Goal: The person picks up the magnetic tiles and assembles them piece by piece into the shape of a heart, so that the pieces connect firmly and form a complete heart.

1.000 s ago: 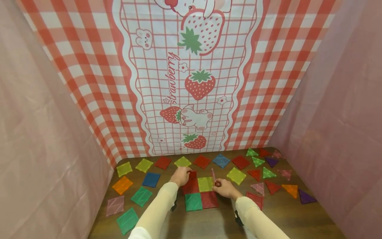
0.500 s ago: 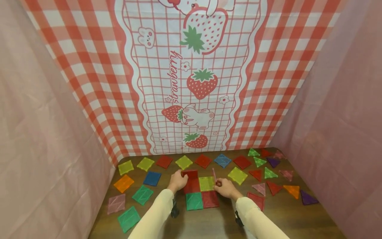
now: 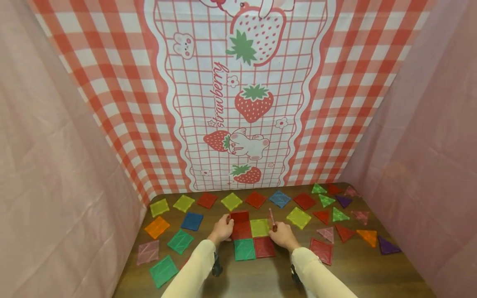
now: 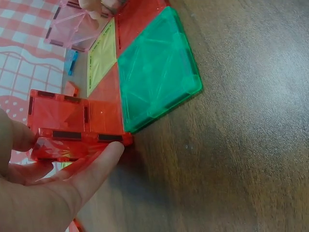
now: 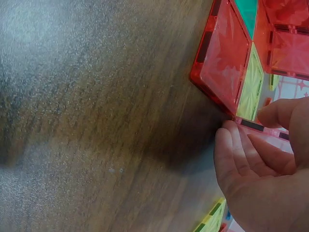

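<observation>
Standing upright; pink tile (image 4: 72, 27)

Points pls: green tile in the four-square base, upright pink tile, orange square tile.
Green tile (image 4: 155, 70): left wrist view, middle of top face.
Upright pink tile (image 4: 71, 28): left wrist view, visible part of its face.
Orange square tile (image 3: 157, 227): head view, middle of its face.

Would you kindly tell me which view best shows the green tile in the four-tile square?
The left wrist view: the green tile is large, whole and uncovered there. The head view shows it whole but small; the right wrist view, only part.
</observation>
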`<control>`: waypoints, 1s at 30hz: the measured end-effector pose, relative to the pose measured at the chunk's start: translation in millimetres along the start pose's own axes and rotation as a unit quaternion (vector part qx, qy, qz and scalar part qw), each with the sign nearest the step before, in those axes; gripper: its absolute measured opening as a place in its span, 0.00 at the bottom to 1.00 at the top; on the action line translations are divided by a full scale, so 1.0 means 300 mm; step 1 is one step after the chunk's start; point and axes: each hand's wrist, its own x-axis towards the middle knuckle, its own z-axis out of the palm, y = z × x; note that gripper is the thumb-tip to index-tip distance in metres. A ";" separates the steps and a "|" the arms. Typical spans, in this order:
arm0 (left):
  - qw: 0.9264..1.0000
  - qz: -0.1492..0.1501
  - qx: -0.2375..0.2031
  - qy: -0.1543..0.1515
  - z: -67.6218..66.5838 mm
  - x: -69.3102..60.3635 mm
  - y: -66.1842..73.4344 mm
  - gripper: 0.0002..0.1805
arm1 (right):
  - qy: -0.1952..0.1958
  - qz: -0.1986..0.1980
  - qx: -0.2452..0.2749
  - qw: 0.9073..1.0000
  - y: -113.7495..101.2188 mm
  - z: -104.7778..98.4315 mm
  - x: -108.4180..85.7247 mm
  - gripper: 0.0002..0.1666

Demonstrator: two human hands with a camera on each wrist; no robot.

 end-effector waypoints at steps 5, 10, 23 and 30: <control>1.000 -0.008 -0.004 -0.011 -0.004 -0.001 -0.004 0.28 | 0.008 -0.001 0.015 1.000 -0.001 0.011 -0.002 0.13; 1.000 -0.006 -0.003 -0.008 -0.016 -0.003 -0.006 0.27 | 0.009 0.005 0.022 1.000 -0.007 0.024 0.003 0.17; 1.000 -0.023 0.006 0.003 -0.110 -0.026 -0.046 0.28 | 0.001 -0.005 0.039 0.999 -0.087 0.097 -0.003 0.17; 1.000 -0.022 0.015 0.010 -0.106 -0.023 -0.055 0.27 | -0.027 -0.011 0.035 0.999 -0.092 0.077 -0.008 0.17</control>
